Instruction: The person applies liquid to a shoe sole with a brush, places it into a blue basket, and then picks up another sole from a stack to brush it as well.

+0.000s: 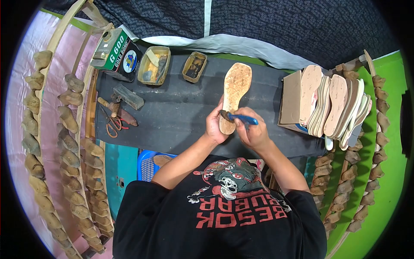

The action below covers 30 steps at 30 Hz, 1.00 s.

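My left hand (215,126) is closed around the heel end of a tan shoe sole (237,82), which it holds up over the dark table. The sole's wide toe end points away from me, and its surface looks mottled brown. In my right hand (254,136) is a blue-handled brush (243,118), gripped by the handle. Its dark bristles rest against the sole near the heel, close to my left fingers. Part of the heel edge is hidden by my left hand.
On the black table (181,116) stand a G 600 glue can (115,54), a tub with tools (154,64) and a smaller dark-stained tub (195,67). A hammer (114,108) and scissors (113,127) lie left. At right, a cardboard box (290,98) borders stacked soles (336,105). Shoe lasts (69,118) line side racks.
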Available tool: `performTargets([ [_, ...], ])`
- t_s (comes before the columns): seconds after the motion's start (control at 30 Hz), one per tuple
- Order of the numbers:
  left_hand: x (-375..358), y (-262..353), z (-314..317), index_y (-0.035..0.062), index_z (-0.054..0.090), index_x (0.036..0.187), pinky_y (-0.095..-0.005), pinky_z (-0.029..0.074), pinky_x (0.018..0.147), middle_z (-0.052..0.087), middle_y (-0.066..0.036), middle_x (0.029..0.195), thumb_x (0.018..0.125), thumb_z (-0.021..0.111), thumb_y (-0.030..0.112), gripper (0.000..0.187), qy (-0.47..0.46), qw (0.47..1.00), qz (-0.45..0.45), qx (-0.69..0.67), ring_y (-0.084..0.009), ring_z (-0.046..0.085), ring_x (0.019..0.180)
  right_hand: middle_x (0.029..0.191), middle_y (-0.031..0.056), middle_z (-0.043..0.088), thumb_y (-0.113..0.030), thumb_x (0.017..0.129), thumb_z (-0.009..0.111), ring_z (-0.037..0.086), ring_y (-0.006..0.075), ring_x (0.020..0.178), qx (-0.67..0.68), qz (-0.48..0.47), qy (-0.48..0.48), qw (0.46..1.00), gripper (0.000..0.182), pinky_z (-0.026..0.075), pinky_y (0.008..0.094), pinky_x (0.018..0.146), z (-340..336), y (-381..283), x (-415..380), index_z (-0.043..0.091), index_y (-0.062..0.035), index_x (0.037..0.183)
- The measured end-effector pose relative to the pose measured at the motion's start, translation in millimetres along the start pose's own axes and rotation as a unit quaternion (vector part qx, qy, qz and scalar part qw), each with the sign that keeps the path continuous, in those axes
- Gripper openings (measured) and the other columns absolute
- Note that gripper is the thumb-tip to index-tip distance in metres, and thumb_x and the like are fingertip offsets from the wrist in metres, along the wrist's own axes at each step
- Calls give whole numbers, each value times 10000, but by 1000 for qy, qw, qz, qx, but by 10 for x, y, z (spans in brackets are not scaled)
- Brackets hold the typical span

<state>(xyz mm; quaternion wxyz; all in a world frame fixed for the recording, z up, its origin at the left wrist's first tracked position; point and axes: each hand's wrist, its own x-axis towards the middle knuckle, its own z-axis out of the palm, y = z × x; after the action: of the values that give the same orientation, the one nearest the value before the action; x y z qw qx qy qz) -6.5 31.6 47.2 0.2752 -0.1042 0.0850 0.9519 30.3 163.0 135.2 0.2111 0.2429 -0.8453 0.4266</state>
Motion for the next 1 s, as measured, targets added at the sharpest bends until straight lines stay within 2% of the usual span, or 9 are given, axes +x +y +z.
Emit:
performTargets([
  [0.13, 84, 59, -185, 198, 463, 1538, -412, 575, 871, 677, -55, 1222, 1085, 424, 332, 474, -15, 1000, -14, 10, -235, 670, 1010, 959, 172, 699, 8, 938, 659, 707, 358, 802, 26, -1, -4, 1000, 160, 572, 409, 717, 11, -64, -89, 591, 50, 1077],
  [0.37, 51, 61, -109, 240, 447, 1550, -406, 575, 804, 659, -30, 1284, 1085, 421, 351, 478, 7, 999, -2, 48, -214, 675, 1007, 928, 167, 703, -80, 1036, 583, 723, 262, 755, 69, 170, 39, 982, 127, 567, 367, 676, -44, 88, 0, 586, 19, 1116],
  [0.43, 8, 22, -146, 248, 357, 1608, -400, 564, 792, 638, -38, 1316, 1084, 413, 331, 534, -50, 997, -23, 57, -213, 666, 1016, 909, 157, 704, -104, 1058, 559, 724, 247, 757, 76, 199, 56, 975, 137, 566, 360, 678, -56, 239, 69, 581, 5, 1138],
  [0.6, -76, -113, -166, 250, 332, 1618, -410, 564, 788, 642, -56, 1265, 1074, 429, 312, 557, -30, 997, -50, 44, -250, 668, 973, 843, 141, 700, -155, 1061, 587, 717, 246, 716, 16, 156, 73, 985, 180, 548, 365, 645, -102, 374, 190, 582, 2, 1148],
  [0.7, -85, -148, -225, 249, 331, 1619, -415, 571, 798, 643, -59, 1277, 1071, 434, 309, 561, -35, 996, -55, 55, -248, 674, 976, 810, 61, 661, -169, 1087, 555, 630, 99, 708, 48, 191, 87, 977, 201, 513, 268, 631, -76, 428, 200, 592, 16, 1156],
  [0.8, -63, -138, -232, 241, 330, 1620, -419, 579, 812, 641, -60, 1300, 1073, 427, 319, 561, -13, 996, -53, 75, -241, 682, 989, 819, 78, 671, -161, 1082, 558, 631, 103, 688, 86, 202, 104, 970, 193, 515, 264, 623, -16, 396, 174, 592, 17, 1147],
  [0.9, -29, -95, -251, 164, 463, 1529, -443, 548, 981, 649, -67, 1340, 1086, 407, 330, 477, -41, 997, -34, 63, -249, 655, 1185, 845, 103, 687, -135, 1075, 552, 660, 126, 697, 82, 207, 37, 974, 169, 533, 274, 636, -42, 169, 119, 597, 16, 1136],
  [0.93, 7, -79, -238, 142, 477, 1525, -432, 497, 1092, 628, -81, 1398, 1095, 387, 327, 476, -56, 997, -34, 33, -250, 620, 1278, 864, 118, 699, -107, 1065, 552, 690, 153, 713, 75, 176, 32, 981, 153, 549, 294, 647, -14, 130, 76, 596, 22, 1133],
  [1.0, 29, -45, -111, 149, 479, 1527, -433, 479, 1113, 621, -82, 1416, 1102, 379, 320, 469, -22, 999, -7, 47, -242, 614, 1286, 871, 119, 705, -98, 1061, 556, 702, 164, 722, 68, 159, 11, 985, 151, 554, 303, 648, -29, 82, -20, 594, 28, 1134],
])
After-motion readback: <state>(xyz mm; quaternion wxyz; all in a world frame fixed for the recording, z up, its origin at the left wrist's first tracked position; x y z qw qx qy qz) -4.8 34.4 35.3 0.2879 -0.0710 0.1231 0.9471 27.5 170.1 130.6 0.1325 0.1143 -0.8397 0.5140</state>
